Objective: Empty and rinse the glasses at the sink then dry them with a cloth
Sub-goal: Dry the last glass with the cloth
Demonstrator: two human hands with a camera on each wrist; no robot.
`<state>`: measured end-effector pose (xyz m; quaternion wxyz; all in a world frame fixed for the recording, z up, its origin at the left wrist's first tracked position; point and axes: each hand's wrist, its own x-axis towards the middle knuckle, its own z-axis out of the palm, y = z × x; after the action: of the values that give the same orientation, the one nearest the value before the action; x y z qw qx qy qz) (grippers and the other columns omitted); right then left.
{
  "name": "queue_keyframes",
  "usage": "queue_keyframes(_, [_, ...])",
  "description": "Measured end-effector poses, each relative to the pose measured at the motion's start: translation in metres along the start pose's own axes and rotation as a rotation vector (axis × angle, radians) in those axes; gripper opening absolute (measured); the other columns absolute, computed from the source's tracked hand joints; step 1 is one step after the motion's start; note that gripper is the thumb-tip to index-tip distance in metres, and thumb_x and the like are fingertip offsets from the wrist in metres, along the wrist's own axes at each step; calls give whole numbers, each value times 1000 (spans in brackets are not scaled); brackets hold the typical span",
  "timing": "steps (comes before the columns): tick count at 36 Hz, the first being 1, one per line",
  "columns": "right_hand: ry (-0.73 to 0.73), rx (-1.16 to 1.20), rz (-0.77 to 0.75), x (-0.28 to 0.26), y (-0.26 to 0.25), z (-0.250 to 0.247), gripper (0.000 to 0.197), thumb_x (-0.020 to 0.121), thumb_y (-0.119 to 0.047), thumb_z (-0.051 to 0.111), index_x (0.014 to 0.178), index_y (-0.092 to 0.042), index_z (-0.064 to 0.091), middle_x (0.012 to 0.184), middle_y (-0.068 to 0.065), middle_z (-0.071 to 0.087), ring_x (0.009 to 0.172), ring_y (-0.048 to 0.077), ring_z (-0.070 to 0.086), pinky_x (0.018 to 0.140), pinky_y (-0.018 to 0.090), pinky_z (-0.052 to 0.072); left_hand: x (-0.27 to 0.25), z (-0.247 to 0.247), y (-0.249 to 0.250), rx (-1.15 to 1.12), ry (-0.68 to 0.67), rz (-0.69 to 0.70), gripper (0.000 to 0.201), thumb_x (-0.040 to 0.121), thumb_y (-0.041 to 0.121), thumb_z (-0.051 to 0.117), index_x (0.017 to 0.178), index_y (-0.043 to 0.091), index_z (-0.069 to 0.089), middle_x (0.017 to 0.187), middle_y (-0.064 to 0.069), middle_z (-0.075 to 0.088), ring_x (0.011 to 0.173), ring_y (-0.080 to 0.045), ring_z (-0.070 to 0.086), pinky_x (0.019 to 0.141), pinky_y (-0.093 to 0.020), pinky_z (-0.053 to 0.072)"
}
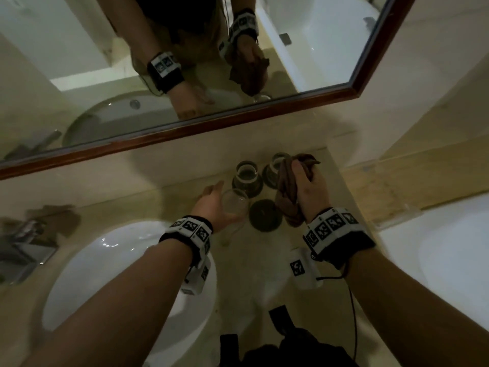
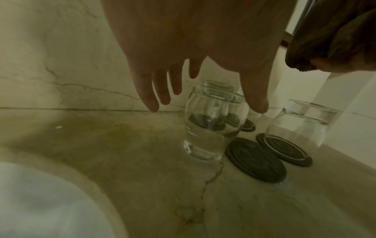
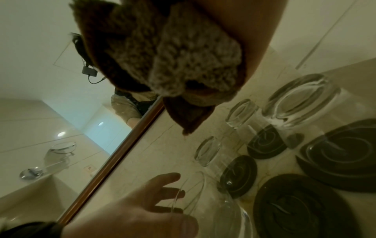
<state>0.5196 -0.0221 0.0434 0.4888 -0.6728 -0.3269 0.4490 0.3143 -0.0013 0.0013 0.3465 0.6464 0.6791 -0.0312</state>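
A clear glass (image 2: 211, 125) with water in it stands upright on the marble counter (image 2: 132, 161) between the sink and the coasters. My left hand (image 1: 211, 205) hovers open at its rim, fingers (image 2: 154, 103) straight and spread on either side, not gripping. My right hand (image 1: 309, 189) grips a bunched brown cloth (image 1: 285, 186) above the back right glasses. Other glasses (image 1: 247, 176) (image 3: 299, 99) stand upside down on dark round coasters (image 3: 335, 161). One coaster (image 1: 264, 214) lies bare next to the upright glass.
The white sink basin (image 1: 119, 274) lies to the left, with the tap (image 1: 23, 250) at the far left edge. A wood-framed mirror (image 1: 185, 128) runs along the wall behind the counter. A bathtub rim (image 1: 436, 247) is at the right.
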Motion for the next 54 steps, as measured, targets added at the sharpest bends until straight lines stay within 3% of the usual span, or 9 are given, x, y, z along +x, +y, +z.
queue_keyframes(7, [-13,-51,-9,4,1,-3,29,99,-31,48,119,-11,55,98,2,60,79,9,58,56,12,45,1,7,19,-53,-65,5,75,88,36,69,149,17,29,148,-10,37,133,-33,42,106,-42,40])
queue_keyframes(11, [-3,-63,-12,7,2,-8,25,99,-32,48,116,-15,54,97,-1,59,82,11,58,67,20,44,6,9,29,0,-25,81,13,90,29,61,96,18,57,117,-7,58,98,-26,54,86,-38,49])
queue_keyframes(18, [-4,-70,-19,10,2,-10,11,99,-29,48,106,-21,51,88,-7,57,80,9,57,73,23,46,10,22,9,-179,42,47,82,75,24,82,141,10,36,136,-10,50,120,-28,53,101,-41,45])
queue_keyframes(26, [-65,-82,-22,-13,-13,1,17,100,-29,46,110,-17,51,87,-5,58,78,13,59,51,9,45,-18,9,-22,-527,142,-1,90,69,31,88,139,18,33,125,4,50,105,-18,56,90,-37,52])
queue_keyframes(31, [-135,-108,-41,-40,-21,28,49,88,-57,51,119,-18,56,105,4,65,95,25,63,82,36,54,-54,-13,-40,-757,219,25,86,69,27,89,137,22,37,125,4,51,106,-19,57,86,-37,55])
queue_keyframes(40, [-264,-147,-186,-100,-60,86,26,99,-32,48,119,-17,53,104,-2,56,94,14,54,63,3,39,-120,-46,-96,-1190,293,8,79,49,42,88,119,39,51,120,-1,64,103,-19,66,82,-35,53])
queue_keyframes(45, [-363,-199,-209,-138,-68,127,31,97,-36,50,116,-13,59,101,3,67,92,20,63,74,22,49,-148,-63,-131,-1346,262,-16,51,87,33,71,134,24,51,117,-8,65,97,-23,65,72,-30,51])
queue_keyframes(48, [-418,-249,-270,-160,-72,147,15,99,-30,50,104,-17,56,83,-10,59,74,7,58,60,8,45,-163,-71,-147,-1433,227,-25,60,86,46,65,137,20,46,119,-8,65,99,-23,67,73,-33,55])
queue_keyframes(54, [-502,-332,-297,-201,-67,190,21,94,-42,53,106,-25,57,96,-1,66,86,14,63,76,26,52,-183,-94,-166,-1648,162,-58,62,83,57,65,131,24,45,119,-7,62,104,-27,67,79,-43,59])
